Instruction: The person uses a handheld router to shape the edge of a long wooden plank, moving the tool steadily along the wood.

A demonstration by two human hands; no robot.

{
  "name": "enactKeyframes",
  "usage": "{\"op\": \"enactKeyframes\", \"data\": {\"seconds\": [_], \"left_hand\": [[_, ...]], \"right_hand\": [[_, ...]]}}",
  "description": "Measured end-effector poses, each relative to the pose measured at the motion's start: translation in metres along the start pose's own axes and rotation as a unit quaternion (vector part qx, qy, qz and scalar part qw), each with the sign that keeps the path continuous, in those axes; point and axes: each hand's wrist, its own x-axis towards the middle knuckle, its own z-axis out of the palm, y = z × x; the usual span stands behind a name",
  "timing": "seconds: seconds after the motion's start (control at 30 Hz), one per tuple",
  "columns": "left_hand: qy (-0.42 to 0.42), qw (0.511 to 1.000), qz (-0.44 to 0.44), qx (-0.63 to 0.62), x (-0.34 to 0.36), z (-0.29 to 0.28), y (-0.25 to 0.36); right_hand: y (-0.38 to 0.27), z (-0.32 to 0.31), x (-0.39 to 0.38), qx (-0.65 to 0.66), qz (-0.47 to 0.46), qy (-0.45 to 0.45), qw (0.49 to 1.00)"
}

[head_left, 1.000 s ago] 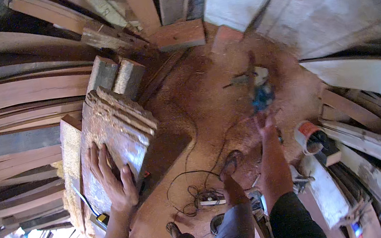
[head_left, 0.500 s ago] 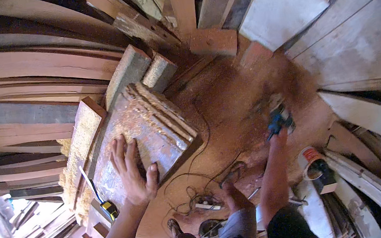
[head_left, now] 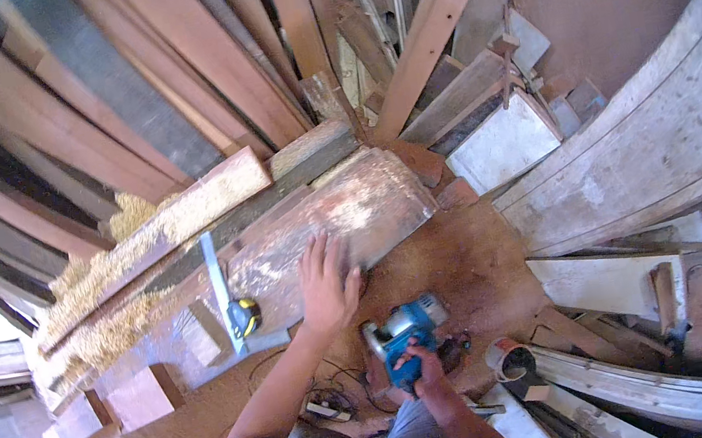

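Observation:
My left hand lies flat on a weathered wooden plank, with the fingers spread and holding nothing. The plank rests on the workbench, and pale sawdust is scattered over it. Lower and to the right, my right hand grips the rear handle of a blue circular saw with a silver guard. The saw is in the air beside the bench, apart from the plank. To the left of my left hand, a black and yellow tape measure sits by a pale flat strip lying across the bench.
Thick shavings cover the bench's left side, around a long timber. Wood blocks lie at its near left. Boards lean behind. A bucket and stacked planks stand at right. Cable loops lie on the floor.
The view has turned right, toward the bench. My right hand has brought the saw in from the far right, nearer my body and the plank. My left hand remains flat on the wood.

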Motion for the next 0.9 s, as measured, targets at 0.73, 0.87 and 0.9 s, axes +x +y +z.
{"op": "enactKeyframes", "data": {"seconds": [0.73, 0.87, 0.9], "left_hand": [[0.091, 0.717, -0.668, -0.18, -0.787, -0.262, -0.188], [0.25, 0.798, -0.495, -0.235, -0.749, -0.279, -0.227], [0.256, 0.797, -0.479, -0.263, -0.731, -0.294, -0.239]], "right_hand": [[0.565, 0.328, -0.335, -0.737, 0.255, -0.467, 0.417], [0.631, 0.379, -0.389, -0.671, 0.34, -0.479, 0.452], [0.643, 0.388, -0.399, -0.636, 0.367, -0.481, 0.479]]}}
